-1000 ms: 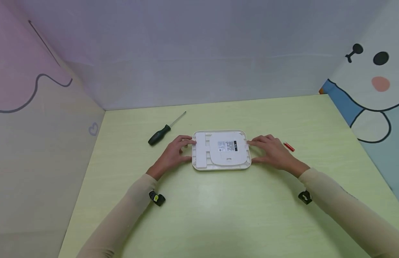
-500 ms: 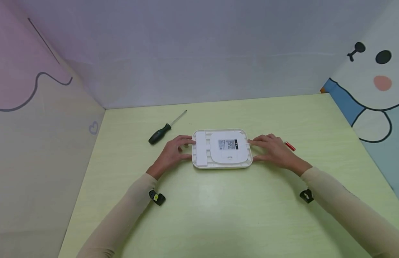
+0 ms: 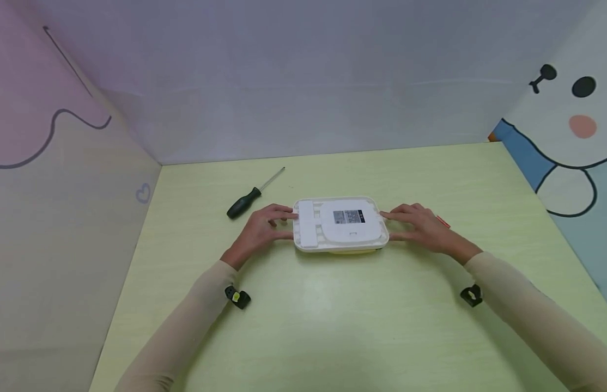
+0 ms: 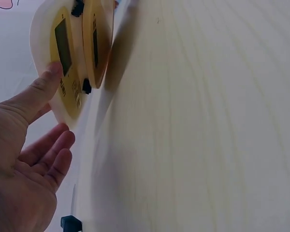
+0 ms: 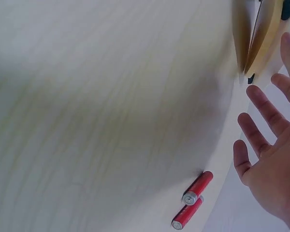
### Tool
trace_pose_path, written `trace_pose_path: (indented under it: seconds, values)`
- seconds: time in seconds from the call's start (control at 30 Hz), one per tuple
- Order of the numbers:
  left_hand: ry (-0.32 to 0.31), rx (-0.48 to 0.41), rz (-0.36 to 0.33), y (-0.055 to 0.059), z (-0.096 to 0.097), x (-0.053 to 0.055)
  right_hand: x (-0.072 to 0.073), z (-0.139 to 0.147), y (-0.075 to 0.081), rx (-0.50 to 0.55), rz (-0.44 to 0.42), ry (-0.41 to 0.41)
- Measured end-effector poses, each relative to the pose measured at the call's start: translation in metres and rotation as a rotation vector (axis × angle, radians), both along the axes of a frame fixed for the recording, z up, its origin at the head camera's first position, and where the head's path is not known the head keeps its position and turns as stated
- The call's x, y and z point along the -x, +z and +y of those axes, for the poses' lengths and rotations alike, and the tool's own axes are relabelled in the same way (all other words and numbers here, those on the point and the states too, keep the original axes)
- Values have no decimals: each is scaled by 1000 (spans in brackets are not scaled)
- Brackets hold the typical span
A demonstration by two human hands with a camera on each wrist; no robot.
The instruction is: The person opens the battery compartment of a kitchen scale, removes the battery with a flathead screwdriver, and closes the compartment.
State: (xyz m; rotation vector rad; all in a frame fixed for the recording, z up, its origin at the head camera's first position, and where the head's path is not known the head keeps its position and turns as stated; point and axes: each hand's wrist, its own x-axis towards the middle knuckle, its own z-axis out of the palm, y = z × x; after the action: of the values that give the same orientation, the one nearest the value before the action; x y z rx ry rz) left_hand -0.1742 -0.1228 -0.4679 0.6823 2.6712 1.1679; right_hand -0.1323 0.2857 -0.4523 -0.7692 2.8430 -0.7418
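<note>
A white, rounded rectangular device, seemingly a kitchen scale [image 3: 350,220], is held underside up in the head view, with a label and a long panel on its left. A yellow strip shows below its front edge. My left hand [image 3: 260,227] pinches its left end; in the left wrist view the thumb [image 4: 52,72] lies on the yellow face with a dark display. My right hand [image 3: 417,226] pinches the right end between thumb and fingers. Beside that yellow face is a second yellow panel [image 4: 97,41]; I cannot tell whether it is separate or a reflection.
A screwdriver [image 3: 243,203] with a dark handle lies behind my left hand. Two red batteries [image 5: 198,187] lie on the table [image 3: 323,326] near my right hand, mostly hidden in the head view. Walls with printed drawings stand at the back and sides.
The scale has tilted, its front edge rising so that a yellow strip now shows beneath it. My right hand has shifted slightly right and covers more of the red batteries.
</note>
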Motion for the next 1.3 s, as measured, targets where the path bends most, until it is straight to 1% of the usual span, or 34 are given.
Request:
trace_pose_path:
  seconds: [0.13,0.23,0.33,0.43,0.63,0.77,0.87,1.03,1.2,1.3]
  values:
    - [18,-67,-22,0,-1,0,1,3,1,39,-31,-6]
    - [33,-103,-42,0,-2,-1,4,4,2,88,-56,-6]
    - [45,-126,-64,1,-2,-2,6,4,3,128,-81,-10]
    - [60,-140,-90,2,-3,-3,7,4,3,162,-88,-8]
    - [83,-131,-120,5,-2,-3,7,3,2,209,-59,-21]
    - [101,-124,-142,6,0,-2,9,2,1,224,-20,-42]
    - [107,-123,-147,6,0,-2,10,1,1,232,4,-55]
    - [105,-128,-139,6,0,-3,12,0,2,238,16,-65]
    - [73,-182,-106,5,0,-3,12,0,3,256,31,-67]
    - [68,-214,-98,6,0,-3,12,0,4,264,33,-69]
